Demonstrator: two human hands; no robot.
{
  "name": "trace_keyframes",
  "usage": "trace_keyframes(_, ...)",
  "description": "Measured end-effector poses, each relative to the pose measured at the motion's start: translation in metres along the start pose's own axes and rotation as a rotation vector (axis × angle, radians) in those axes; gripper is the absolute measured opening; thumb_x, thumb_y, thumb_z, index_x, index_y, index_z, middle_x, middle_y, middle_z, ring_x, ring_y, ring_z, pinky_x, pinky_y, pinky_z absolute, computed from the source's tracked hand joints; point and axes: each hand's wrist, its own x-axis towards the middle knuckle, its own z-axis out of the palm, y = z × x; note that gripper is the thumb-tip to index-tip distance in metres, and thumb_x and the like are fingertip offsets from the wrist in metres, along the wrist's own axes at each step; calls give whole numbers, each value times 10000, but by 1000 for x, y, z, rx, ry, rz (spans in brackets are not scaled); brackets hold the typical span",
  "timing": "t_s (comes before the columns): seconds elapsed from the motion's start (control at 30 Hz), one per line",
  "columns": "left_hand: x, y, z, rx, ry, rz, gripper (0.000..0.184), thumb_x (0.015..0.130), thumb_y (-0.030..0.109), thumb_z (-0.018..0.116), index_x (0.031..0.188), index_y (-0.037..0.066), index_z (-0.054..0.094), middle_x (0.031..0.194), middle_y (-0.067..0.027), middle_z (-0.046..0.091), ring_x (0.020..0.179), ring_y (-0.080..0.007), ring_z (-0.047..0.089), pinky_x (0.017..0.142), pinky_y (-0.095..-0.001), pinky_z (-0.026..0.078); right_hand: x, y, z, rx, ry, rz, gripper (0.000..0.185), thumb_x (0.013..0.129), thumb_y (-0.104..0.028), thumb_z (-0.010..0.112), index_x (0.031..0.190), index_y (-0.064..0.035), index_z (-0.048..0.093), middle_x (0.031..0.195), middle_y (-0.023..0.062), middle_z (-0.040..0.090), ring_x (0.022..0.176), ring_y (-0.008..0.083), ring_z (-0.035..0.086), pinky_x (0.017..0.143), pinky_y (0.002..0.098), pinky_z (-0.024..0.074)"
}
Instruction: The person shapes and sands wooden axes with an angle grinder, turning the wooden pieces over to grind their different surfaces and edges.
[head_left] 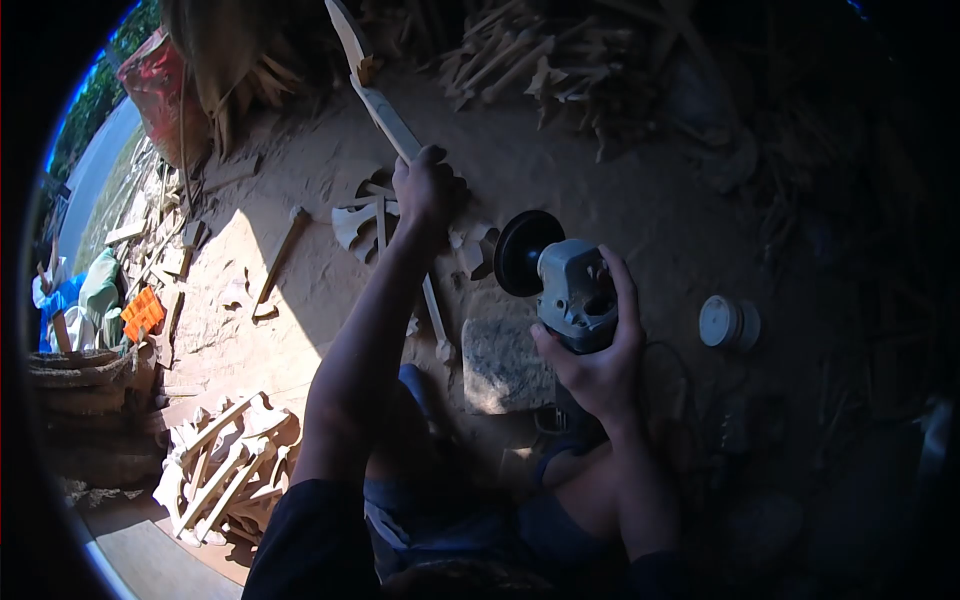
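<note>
My left hand (428,195) is closed round the lower end of a long, pale carved wooden piece (388,115), which points up and away from me. In my right hand (605,370) is an angle grinder (575,290), gripped round its body behind the head. Its black round disc (525,252) faces left, apart from the wooden piece. Whether the disc is spinning I cannot tell. Below the grinder, a squarish block (508,365) sits on the ground near my legs. Several cut wood pieces (360,228) lie beneath my left forearm.
A heap of carved wooden pieces (230,465) lies in sunlight at lower left. Another wood pile (550,60) is at the top. To the right stands a pale round container (728,322). An orange object (142,313) and a red sack (165,95) are at left.
</note>
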Motion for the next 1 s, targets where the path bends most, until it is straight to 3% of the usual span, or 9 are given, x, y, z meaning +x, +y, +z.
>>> trace_keyframes(0.13,-10,12,6,24,12,86,212,963,152,577,1100,92,427,711,-39,447,503,-173,466,466,-351,433,5,2,-5,29,2,67,918,762,-85,843,1551,-9,378,1351,185,581,1184,235,633,1030,385,526)
trace_keyframes(0.23,-14,16,7,48,4,167,208,953,151,575,1089,97,426,709,-29,452,503,-158,470,461,-342,439,7,11,-9,152,8,115,898,764,-89,845,1539,-30,393,1318,178,625,1188,251,657,1014,386,542)
trace_keyframes(0.33,-19,16,9,68,17,259,203,942,147,606,1048,152,432,702,4,433,481,-136,438,409,-300,368,6,2,-12,158,-64,99,901,764,-93,846,1541,-32,395,1332,174,616,1205,246,647,1024,386,535)
trace_keyframes(0.43,-25,16,12,97,-6,320,196,935,130,597,1044,143,435,714,-2,456,483,-134,452,405,-299,394,3,0,-8,171,-121,167,896,768,-113,847,1543,-49,403,1326,177,628,1202,250,658,1028,393,535)
trace_keyframes(1.0,-25,12,10,194,-75,393,245,940,119,605,1100,87,423,701,-34,486,493,-139,507,422,-318,450,-2,17,2,100,-139,145,882,761,-157,856,1523,-45,426,1303,173,646,1169,247,675,1005,390,544)
